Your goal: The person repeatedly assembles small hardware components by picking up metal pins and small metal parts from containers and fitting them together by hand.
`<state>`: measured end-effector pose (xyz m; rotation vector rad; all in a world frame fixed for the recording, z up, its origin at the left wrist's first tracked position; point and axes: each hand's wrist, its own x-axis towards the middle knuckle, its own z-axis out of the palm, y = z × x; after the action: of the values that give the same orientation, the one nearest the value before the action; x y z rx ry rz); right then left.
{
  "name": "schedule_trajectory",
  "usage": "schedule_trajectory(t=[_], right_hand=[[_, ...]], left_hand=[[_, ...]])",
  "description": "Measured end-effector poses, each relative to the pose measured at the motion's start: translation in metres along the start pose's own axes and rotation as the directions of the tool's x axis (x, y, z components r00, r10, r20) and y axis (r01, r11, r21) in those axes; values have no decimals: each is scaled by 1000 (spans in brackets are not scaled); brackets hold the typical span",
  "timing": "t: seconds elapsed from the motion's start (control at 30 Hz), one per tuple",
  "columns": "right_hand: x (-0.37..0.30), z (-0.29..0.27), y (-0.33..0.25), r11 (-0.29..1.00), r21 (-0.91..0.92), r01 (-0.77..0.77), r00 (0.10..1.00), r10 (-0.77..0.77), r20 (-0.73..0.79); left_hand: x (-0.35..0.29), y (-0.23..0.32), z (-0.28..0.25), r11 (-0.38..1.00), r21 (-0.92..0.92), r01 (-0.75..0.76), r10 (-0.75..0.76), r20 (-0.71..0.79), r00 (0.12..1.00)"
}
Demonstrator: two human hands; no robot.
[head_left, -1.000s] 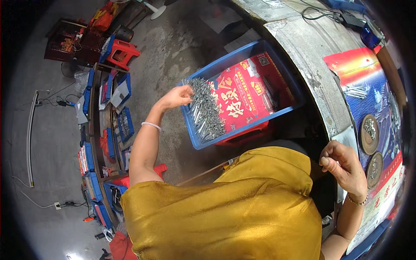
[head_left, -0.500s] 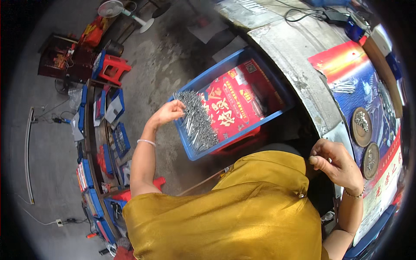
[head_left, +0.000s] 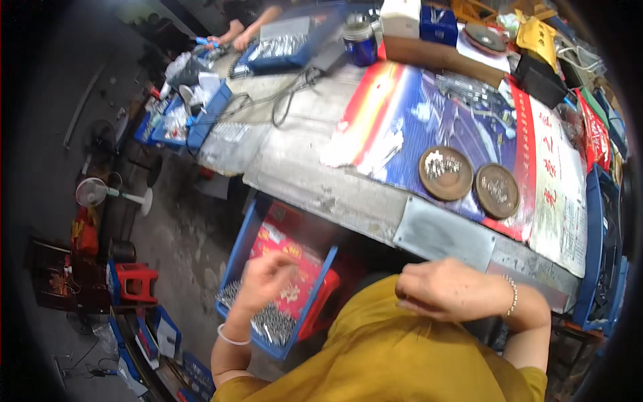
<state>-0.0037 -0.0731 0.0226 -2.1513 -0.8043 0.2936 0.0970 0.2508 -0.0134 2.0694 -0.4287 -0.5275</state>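
My left hand is raised over the blue bin, its fingers curled together and somewhat blurred; anything between them is too small to make out. Slim silvery metal pins are heaped at the bin's near end, below that wrist. A red printed sheet lines the rest of it. Just off the table's front edge, my right hand is closed with its fingertips bent under, hiding whatever they hold. Beyond it on the table sit two round brown dishes, a left dish and a right dish, both containing small bright pieces.
A metal plate lies along the table edge. Farther back stand a blue jar and loose cables. Another person's hands are beside a blue tray of metal parts. A red stool stands at left.
The view has swung right toward the table. My left hand has left the pins' edge and come up over the bin; my right hand has moved inward, in front of my body.
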Motion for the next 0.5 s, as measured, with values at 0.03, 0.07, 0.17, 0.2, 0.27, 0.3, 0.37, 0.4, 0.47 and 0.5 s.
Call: schedule_trajectory(t=[0.03,0.07,0.17,0.2,0.27,0.3,0.37,0.4,0.47,0.5], right_hand=[[-6,0,-2,1000,-13,-5,999,4,-32],[-9,2,-1,1000,-21,0,998,-1,-55],[-29,11,4,996,84,-36,977,53,-208],[-37,14,6,998,68,-17,976,32,-216],[-57,20,10,984,156,-91,885,152,-440],[-68,27,14,965,219,-143,816,240,-526],[-87,43,25,947,237,-219,679,322,-660],[-94,50,32,915,280,-290,522,396,-755],[-108,67,45,882,348,-318,454,464,-761],[-111,72,51,839,415,-351,378,533,-757]], left_hand=[[13,9,13,979,120,-164,158,57,986],[25,15,24,920,235,-314,293,121,948],[54,39,52,817,229,-529,475,253,843],[59,40,61,778,228,-585,526,274,806],[69,38,75,716,233,-658,593,295,750],[73,42,80,714,225,-663,595,304,744],[80,49,89,705,224,-673,599,318,734],[83,50,92,728,211,-652,586,302,752],[89,50,96,756,202,-623,562,288,776],[93,50,97,786,204,-584,537,243,808]])
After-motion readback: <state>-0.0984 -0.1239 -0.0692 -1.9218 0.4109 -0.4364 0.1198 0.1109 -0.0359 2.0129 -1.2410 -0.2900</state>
